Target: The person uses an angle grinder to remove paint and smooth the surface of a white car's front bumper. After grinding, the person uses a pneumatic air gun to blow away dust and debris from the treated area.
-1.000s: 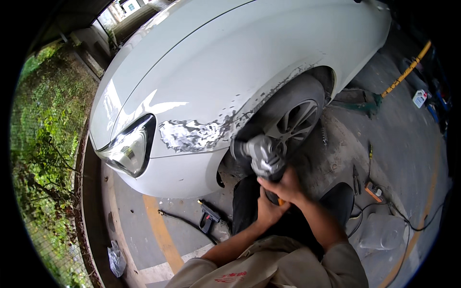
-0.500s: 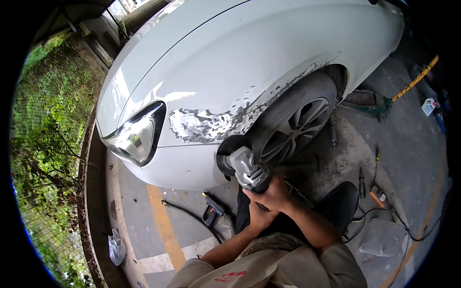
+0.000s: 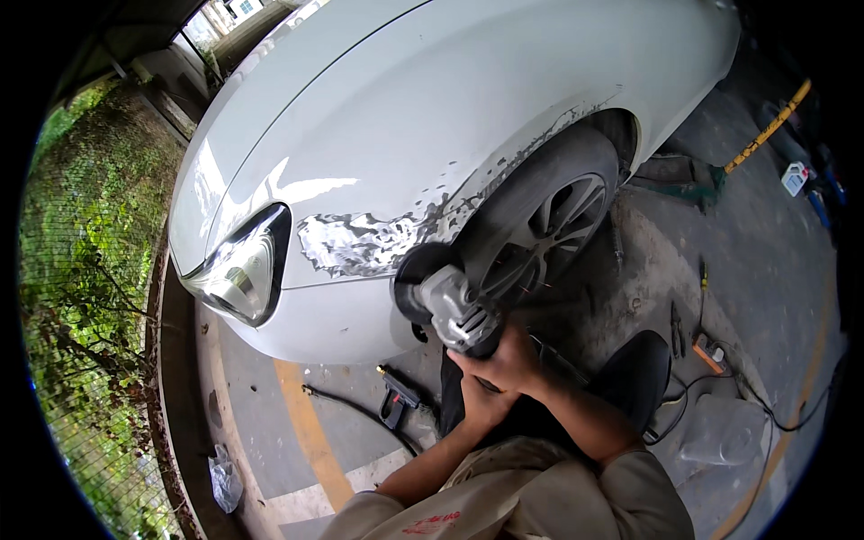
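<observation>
The white car [image 3: 504, 76] had a shiny patch [image 3: 351, 245] seemingly ground bare, while dark flecks [image 3: 504, 166] remained along its wheel arch. The angle grinder [image 3: 457, 310] was near the patch's lower end, right hand [image 3: 511, 362] and left hand [image 3: 486, 402] wrapped around it.

I note my grinder [image 3: 457, 310] silver-grey with a black disc [image 3: 414, 268], the car [image 3: 378, 135] white, its fender patch [image 3: 355, 245] mottled silver and dark grey, my shirt [image 3: 531, 490] beige with red print [image 3: 434, 524], floor stripe [image 3: 312, 436] yellow-orange, pole [image 3: 767, 128] yellow, dark-flecked.
</observation>
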`<state>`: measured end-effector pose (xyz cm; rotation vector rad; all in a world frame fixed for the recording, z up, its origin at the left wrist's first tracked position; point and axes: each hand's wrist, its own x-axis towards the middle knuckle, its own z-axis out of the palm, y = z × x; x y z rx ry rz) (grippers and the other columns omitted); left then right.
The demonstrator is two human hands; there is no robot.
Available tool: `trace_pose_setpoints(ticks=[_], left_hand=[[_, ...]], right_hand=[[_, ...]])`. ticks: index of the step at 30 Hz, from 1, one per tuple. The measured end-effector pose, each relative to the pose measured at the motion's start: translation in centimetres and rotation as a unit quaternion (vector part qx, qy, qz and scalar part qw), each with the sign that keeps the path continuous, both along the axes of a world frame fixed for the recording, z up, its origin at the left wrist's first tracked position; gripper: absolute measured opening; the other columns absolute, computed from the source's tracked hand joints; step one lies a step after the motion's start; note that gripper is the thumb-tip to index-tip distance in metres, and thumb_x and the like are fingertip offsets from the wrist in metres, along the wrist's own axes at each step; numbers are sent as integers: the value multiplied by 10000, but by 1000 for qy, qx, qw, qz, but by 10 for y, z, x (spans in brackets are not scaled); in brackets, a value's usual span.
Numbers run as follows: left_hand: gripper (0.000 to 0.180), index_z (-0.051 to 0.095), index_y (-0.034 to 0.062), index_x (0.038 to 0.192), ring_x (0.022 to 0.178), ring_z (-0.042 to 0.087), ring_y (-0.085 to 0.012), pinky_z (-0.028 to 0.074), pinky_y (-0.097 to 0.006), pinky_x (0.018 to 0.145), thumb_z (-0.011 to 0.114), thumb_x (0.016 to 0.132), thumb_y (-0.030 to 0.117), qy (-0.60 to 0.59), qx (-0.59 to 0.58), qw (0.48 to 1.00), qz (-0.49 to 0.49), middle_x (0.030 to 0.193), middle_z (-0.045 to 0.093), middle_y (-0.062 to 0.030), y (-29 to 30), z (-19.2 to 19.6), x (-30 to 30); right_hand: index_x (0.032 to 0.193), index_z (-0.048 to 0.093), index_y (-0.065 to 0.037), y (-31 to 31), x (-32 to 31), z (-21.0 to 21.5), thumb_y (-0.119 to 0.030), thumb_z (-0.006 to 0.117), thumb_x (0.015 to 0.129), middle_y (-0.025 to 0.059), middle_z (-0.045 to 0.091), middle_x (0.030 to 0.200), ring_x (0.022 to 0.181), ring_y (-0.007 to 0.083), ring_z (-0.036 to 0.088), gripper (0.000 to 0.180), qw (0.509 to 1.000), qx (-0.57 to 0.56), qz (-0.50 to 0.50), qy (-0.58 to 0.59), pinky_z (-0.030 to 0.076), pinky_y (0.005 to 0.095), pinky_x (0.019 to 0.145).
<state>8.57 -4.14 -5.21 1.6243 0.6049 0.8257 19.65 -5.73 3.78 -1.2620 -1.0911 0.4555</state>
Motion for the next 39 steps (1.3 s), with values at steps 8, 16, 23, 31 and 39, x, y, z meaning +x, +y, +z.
trace_pose_setpoints(ticks=[8,16,23,31,39], left_hand=[[602,501,-74,1109,910,621,-193,490,-319,796,823,667,176,44,-4,999,-29,997,626,-142,-8,11,-1],[657,471,-71,1145,941,621,-207,490,-335,824,831,656,179,17,14,1000,-18,1029,626,-154,-14,19,13],[622,483,-12,1201,1092,539,-256,420,-380,927,799,691,150,-21,-32,995,-97,1164,550,-143,-29,14,44],[560,494,-23,1185,1087,533,-245,420,-370,928,765,719,129,-114,-86,985,-98,1151,557,-137,-53,35,81],[497,481,-18,1210,1112,511,-224,419,-351,929,712,785,98,-214,-155,950,-169,1187,539,-128,-64,56,120]], right_hand=[[1129,528,3,-6,4,6,-234,783,677,158,644,954,880,269,653,571,1000,-12,14,-25,508,368,786],[1107,521,29,-9,16,11,-248,785,686,175,639,980,885,267,648,569,999,-21,44,-8,503,368,788],[1086,514,-9,-31,25,18,-239,820,637,180,639,936,855,337,650,589,971,-120,-125,-165,509,407,738],[1039,474,-21,-47,35,62,-275,825,619,226,627,877,850,440,615,604,937,-210,-156,-232,491,470,683],[1160,398,-35,-45,46,105,-314,797,634,271,605,945,877,483,575,717,888,-293,-166,-314,470,517,715]])
